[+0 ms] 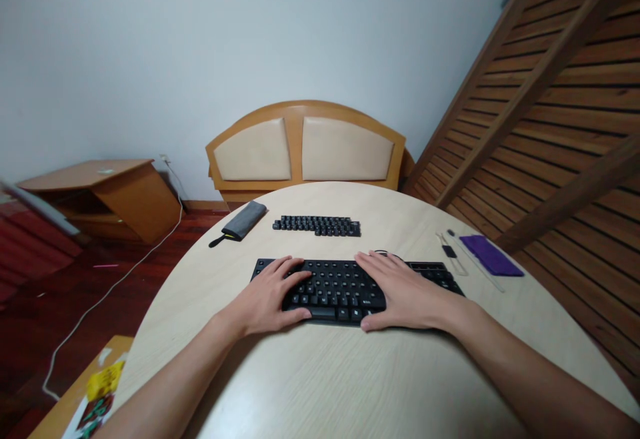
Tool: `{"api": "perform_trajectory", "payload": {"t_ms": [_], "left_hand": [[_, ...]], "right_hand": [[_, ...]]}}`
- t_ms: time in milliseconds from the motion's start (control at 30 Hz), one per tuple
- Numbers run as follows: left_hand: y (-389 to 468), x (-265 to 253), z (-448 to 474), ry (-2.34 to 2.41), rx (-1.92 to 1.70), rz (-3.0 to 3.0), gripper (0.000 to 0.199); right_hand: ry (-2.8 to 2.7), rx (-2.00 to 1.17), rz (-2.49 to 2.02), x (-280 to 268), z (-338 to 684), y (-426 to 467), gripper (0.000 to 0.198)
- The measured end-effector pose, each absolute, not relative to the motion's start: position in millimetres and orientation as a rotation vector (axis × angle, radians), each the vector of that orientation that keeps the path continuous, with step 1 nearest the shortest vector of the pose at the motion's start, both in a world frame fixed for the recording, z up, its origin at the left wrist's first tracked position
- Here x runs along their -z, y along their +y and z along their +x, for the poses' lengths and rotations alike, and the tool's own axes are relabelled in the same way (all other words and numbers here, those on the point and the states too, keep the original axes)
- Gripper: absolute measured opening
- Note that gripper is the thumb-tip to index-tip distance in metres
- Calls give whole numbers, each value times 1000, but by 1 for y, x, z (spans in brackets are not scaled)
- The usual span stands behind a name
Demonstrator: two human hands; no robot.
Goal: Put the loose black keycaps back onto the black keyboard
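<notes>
A black keyboard (336, 284) lies on the table in front of me, and small switch stems show where many of its keycaps are off. My left hand (273, 297) rests flat over its left part, fingers spread and thumb by the space bar. Across the right part lies my right hand (400, 292), its fingers stretched to the back edge and its thumb at the front edge. Both hands are open and hide some keys. Beyond the keyboard, loose black keycaps (320, 224) sit in neat rows.
On the round table (320, 386) a grey pouch (245, 220) lies at the back left. At the right are a purple cloth (491, 255), a thin brush (475, 259) and a wire tool with a dark handle (449, 251). A headboard (297, 148) stands behind.
</notes>
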State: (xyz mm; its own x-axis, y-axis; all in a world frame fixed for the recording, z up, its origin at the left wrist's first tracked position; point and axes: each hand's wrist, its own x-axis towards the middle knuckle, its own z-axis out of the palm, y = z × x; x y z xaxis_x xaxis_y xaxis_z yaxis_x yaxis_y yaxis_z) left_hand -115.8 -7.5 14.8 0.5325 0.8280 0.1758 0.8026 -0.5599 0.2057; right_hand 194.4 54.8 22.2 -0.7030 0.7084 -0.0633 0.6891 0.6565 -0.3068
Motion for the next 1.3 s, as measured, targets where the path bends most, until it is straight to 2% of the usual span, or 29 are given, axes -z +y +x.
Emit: {"api": "perform_trajectory", "payload": {"t_ms": [67, 167, 300, 433, 767, 1100, 1200, 1300], "left_hand": [[-7, -19, -115, 1426, -405, 2644, 65], [3, -25, -111, 1493, -425, 2592, 46], [39, -32, -108, 1626, -401, 2569, 34], [84, -34, -105, 1839, -198, 2564, 31], [128, -17, -87, 1946, -152, 2517, 34], [106, -26, -83, 1928, -251, 2502, 17], [76, -31, -84, 1900, -372, 2470, 23], [42, -31, -84, 1599, -652, 2363, 16]], "right_hand": [[-2770, -396, -1150, -14, 204, 52, 115], [-2721, -296, -1082, -6, 207, 50, 107], [-2709, -278, -1048, -3, 206, 50, 107], [-2692, -287, -1031, -2, 207, 51, 106], [-2665, -289, -1017, 1, 208, 50, 106], [-2662, -307, -999, 0, 208, 50, 105], [-2660, -292, -994, 0, 208, 50, 104], [-2653, -296, -992, 1, 208, 50, 104]]}}
